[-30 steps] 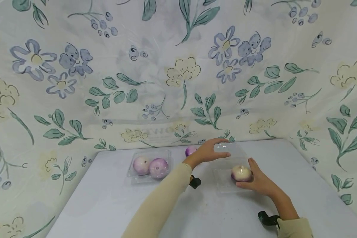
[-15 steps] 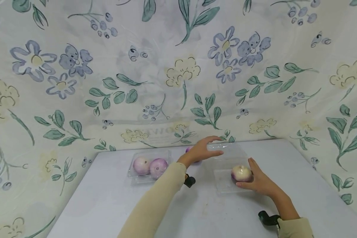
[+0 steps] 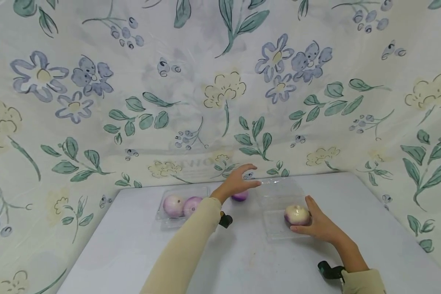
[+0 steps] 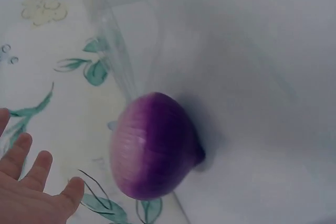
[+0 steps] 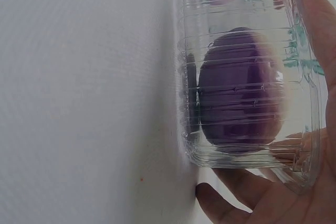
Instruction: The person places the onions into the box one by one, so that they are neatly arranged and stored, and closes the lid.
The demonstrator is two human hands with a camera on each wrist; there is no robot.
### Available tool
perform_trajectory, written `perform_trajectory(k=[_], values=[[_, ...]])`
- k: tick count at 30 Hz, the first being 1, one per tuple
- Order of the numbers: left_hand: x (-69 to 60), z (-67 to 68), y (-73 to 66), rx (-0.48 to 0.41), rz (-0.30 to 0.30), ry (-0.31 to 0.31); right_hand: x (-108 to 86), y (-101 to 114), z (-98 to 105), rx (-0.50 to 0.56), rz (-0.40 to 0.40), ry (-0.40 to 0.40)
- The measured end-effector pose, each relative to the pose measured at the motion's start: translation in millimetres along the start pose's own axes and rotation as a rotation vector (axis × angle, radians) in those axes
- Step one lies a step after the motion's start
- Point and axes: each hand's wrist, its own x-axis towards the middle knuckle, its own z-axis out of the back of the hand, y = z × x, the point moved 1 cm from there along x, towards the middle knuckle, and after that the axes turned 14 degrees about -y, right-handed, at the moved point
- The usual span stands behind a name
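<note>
In the head view my left hand (image 3: 237, 181) hovers at the back of the table, fingers apart and curved, holding nothing. Beneath it lies a loose purple onion (image 3: 240, 196), partly hidden by the hand. The left wrist view shows that onion (image 4: 152, 148) apart from the spread fingers (image 4: 39, 171). My right hand (image 3: 319, 222) holds the right side of a clear plastic clamshell box (image 3: 273, 228), thumb in front and fingers behind. One white-and-purple onion (image 3: 297, 215) sits inside; through the ribbed wall the right wrist view shows this onion (image 5: 241, 93).
Left of the hands stands another clear box (image 3: 165, 222) with two onions (image 3: 173, 205) in it, one partly covered by the left sleeve. The open box's raised lid (image 3: 283, 188) leans toward the back. A floral cloth (image 3: 191, 81) hangs behind the white table (image 3: 242, 265).
My left hand has moved left, away from the open box's lid, to above the loose onion, which shows more below the hand. My right hand has stayed at its box.
</note>
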Motion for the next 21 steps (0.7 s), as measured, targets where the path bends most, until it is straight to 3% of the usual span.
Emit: perform_trajectory(k=[7, 14, 21], values=[[0.8, -6.6, 22.5, 0.034, 0.08, -0.008, -0.1, -4, 0, -0.028, -0.02, 0.004], [-4.4, -8.7, 34.9, 0.027, 0.181, -0.037, -0.5, -3, 0, -0.021, -0.027, 0.004], [-3.6, -15.3, 44.8, 0.064, 0.156, -0.04, 0.7, -4, 1, -0.037, -0.033, 0.003]])
